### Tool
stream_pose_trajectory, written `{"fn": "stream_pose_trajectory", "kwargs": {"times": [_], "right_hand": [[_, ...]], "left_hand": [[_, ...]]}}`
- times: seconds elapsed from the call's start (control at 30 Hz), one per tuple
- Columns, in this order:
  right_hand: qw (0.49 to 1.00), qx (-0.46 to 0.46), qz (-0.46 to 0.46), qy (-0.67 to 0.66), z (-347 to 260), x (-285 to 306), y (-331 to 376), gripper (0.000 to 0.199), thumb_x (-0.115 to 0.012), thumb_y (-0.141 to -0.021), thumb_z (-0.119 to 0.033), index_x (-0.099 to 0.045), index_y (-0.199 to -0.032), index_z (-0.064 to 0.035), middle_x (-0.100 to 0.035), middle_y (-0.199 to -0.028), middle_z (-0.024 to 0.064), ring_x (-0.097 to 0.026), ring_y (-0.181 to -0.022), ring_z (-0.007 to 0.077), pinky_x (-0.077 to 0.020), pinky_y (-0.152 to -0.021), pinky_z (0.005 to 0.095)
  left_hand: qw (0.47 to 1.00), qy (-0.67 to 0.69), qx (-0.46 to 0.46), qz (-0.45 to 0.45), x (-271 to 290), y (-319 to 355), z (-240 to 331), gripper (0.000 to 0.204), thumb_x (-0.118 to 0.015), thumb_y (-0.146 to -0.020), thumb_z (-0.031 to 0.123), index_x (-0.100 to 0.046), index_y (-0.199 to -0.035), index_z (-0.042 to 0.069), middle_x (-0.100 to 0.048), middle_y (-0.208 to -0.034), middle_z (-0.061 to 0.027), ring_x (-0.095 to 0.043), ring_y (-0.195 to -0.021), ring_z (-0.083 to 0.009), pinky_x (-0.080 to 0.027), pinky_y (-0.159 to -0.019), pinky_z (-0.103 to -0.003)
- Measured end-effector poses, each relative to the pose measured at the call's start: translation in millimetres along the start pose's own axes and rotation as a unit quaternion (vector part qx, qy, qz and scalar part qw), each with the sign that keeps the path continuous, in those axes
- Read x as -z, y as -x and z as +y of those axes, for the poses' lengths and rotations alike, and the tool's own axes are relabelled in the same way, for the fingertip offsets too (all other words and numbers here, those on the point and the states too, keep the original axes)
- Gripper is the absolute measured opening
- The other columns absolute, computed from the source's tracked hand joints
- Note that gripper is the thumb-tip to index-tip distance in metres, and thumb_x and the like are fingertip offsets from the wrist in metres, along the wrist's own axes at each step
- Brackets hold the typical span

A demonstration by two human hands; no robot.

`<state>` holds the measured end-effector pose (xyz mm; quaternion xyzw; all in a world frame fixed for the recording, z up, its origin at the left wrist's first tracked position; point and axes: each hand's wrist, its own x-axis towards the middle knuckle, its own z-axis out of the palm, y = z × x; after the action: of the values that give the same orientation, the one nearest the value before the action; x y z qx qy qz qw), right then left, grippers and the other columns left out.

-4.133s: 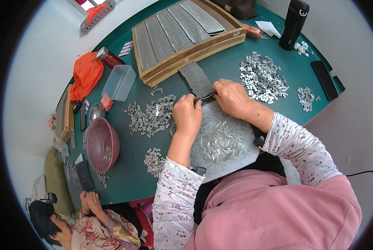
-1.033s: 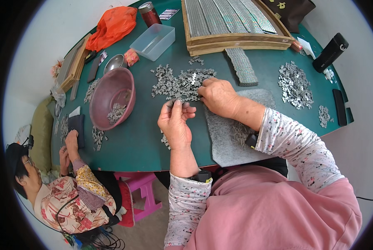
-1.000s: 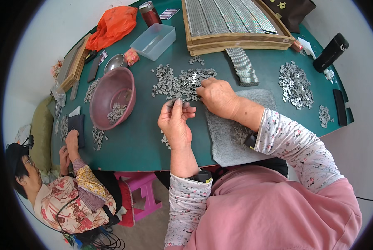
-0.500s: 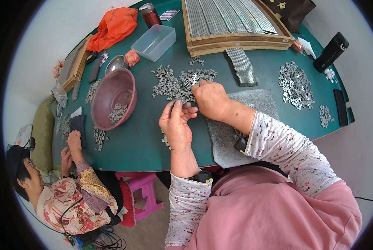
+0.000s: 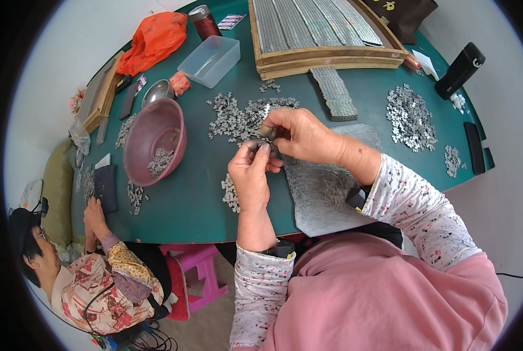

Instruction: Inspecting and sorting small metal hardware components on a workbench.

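Above the table my left hand (image 5: 251, 169) is closed in a pinch, thumb against fingers. My right hand (image 5: 302, 136) meets it there, its fingertips also pinched together. Whatever sits between the fingers is small, dark and mostly hidden. Just beyond lies a loose heap of small silvery metal pieces (image 5: 229, 117). A smaller cluster of such pieces (image 5: 231, 193) is partly covered by my left wrist. Beneath my right forearm spreads a grey felt mat (image 5: 314, 199), with thin metal pins (image 5: 338, 190) scattered on it.
A wooden tray (image 5: 331, 63) of silvery strips stands at the back, with one strip (image 5: 334, 93) before it. More metal pieces (image 5: 410, 120) lie right, near a black bottle (image 5: 460, 71). A pink bowl (image 5: 134, 146) and clear box (image 5: 233, 58) stand left. A co-worker (image 5: 97, 269) sits at left.
My right hand has drawn back from the heap to my left fingertips. My left fingers have curled in more. The co-worker's hands have come together.
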<state>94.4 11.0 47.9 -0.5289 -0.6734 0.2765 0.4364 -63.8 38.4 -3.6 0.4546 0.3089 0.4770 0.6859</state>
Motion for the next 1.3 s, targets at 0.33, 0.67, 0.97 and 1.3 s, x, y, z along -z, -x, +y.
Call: {"fn": "stream_pose_trajectory", "kwargs": {"times": [0.33, 0.67, 0.97, 1.3], "right_hand": [[0.992, 0.009, 0.126, -0.026, 5, -12, 27, 0.019, -0.061, -0.073, 0.003, -0.066, -0.091, 0.0004, -0.064, -0.083, 0.0168, -0.067, -0.076, 0.0291, -0.0537, -0.067, 0.0369], [0.923, 0.040, 0.050, 0.379, 37, 2, -22, 0.013, -0.066, -0.078, -0.013, -0.070, -0.088, -0.0049, -0.062, -0.087, 0.0122, -0.061, -0.086, 0.0307, -0.0504, -0.076, 0.0409], [0.887, 0.065, 0.037, 0.455, 40, -13, -23, 0.006, -0.067, -0.079, -0.011, -0.064, -0.081, -0.0053, -0.060, -0.088, 0.0119, -0.059, -0.090, 0.0299, -0.0491, -0.079, 0.0400], [0.995, -0.008, -0.016, 0.100, -6, 14, 25, 0.015, -0.065, -0.079, -0.001, -0.064, -0.093, 0.0028, -0.066, -0.080, 0.0161, -0.066, -0.072, 0.0272, -0.0518, -0.066, 0.0365]], "left_hand": [[0.997, -0.058, 0.017, -0.049, -11, 5, 3, 0.007, -0.060, -0.092, 0.003, -0.063, -0.092, -0.003, -0.066, -0.073, -0.0067, -0.065, -0.059, -0.0127, -0.052, -0.052, -0.023], [0.995, 0.078, 0.021, 0.058, 1, 0, 5, 0.010, -0.059, -0.093, 0.008, -0.061, -0.098, 0.000, -0.068, -0.080, -0.0127, -0.069, -0.065, -0.0234, -0.055, -0.055, -0.029], [0.994, 0.085, 0.027, 0.059, 4, -1, 4, 0.012, -0.064, -0.092, 0.009, -0.062, -0.097, -0.001, -0.068, -0.082, -0.0131, -0.069, -0.067, -0.0234, -0.056, -0.057, -0.029], [0.999, 0.006, 0.042, -0.018, -7, 5, 2, 0.012, -0.062, -0.092, 0.007, -0.063, -0.097, -0.004, -0.067, -0.079, -0.0111, -0.067, -0.062, -0.0196, -0.054, -0.054, -0.026]]}}
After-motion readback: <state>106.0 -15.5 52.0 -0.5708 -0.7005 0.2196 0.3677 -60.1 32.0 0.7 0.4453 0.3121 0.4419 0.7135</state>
